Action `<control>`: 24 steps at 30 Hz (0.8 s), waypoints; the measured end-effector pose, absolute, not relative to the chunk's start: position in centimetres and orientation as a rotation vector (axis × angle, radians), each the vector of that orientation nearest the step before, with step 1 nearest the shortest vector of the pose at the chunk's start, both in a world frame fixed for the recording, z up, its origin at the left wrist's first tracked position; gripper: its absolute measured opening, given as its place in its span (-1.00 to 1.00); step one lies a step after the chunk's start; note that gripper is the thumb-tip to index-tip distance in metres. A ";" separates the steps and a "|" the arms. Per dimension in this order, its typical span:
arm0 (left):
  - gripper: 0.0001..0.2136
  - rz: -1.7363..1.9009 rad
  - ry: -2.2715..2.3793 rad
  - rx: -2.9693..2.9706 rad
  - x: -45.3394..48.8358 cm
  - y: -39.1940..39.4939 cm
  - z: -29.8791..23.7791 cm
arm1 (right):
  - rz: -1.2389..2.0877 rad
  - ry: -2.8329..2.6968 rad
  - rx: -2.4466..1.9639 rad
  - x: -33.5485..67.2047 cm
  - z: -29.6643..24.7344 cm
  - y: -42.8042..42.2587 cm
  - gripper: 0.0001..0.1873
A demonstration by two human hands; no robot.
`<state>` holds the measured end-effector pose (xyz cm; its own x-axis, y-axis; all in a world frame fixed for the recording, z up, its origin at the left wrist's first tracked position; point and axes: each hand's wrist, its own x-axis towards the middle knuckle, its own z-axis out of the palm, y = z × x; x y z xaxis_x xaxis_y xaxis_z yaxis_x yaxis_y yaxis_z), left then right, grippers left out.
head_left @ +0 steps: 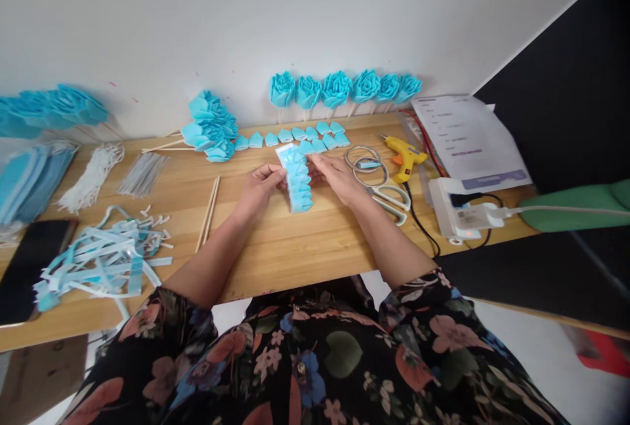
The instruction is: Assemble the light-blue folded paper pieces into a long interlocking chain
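Note:
A strip of overlapping light-blue folded petals [297, 179] lies lengthwise on the wooden table [295, 248]. My left hand [260, 187] pinches its left edge with curled fingers. My right hand [337, 179] presses against its right edge, fingers closed on it. Just behind, a row of single blue folded petals [295, 136] runs across the table. Two thin wooden sticks [209, 212] lie left of my left hand.
Finished blue paper roses [339, 89] lean on the wall; more roses [211, 126] lie left. A yellow glue gun [404, 156], scissors [391, 199], wire rings [364, 162], a power strip [460, 215] and papers [465, 140] sit right. Cut mask scraps [105, 258], elastic loops [91, 176] and a dark phone [27, 267] lie left.

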<state>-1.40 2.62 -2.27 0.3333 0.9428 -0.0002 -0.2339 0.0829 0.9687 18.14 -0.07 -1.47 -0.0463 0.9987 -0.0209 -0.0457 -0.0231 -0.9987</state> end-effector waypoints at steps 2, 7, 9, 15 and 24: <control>-0.70 1.054 0.779 1.083 -1.4 2.7 -2.2 | 1.326 -1.198 -1.173 18.1 -1.4 -0.1 -0.40; -0.70 1.061 0.735 1.034 -1.5 2.8 -2.2 | 1.371 -1.355 -1.156 17.9 -0.9 -0.5 -0.53; -0.69 1.068 0.723 1.035 -1.5 2.8 -2.3 | 1.371 -1.413 -1.152 17.8 -0.9 -0.6 -0.59; -0.66 1.020 0.724 1.090 -1.7 2.8 -2.6 | 1.298 -1.386 -1.142 17.8 -0.6 -0.6 -0.55; -0.64 0.841 0.747 1.355 -1.9 2.3 -1.9 | 1.195 -1.181 -1.171 17.7 -0.6 -0.4 -0.50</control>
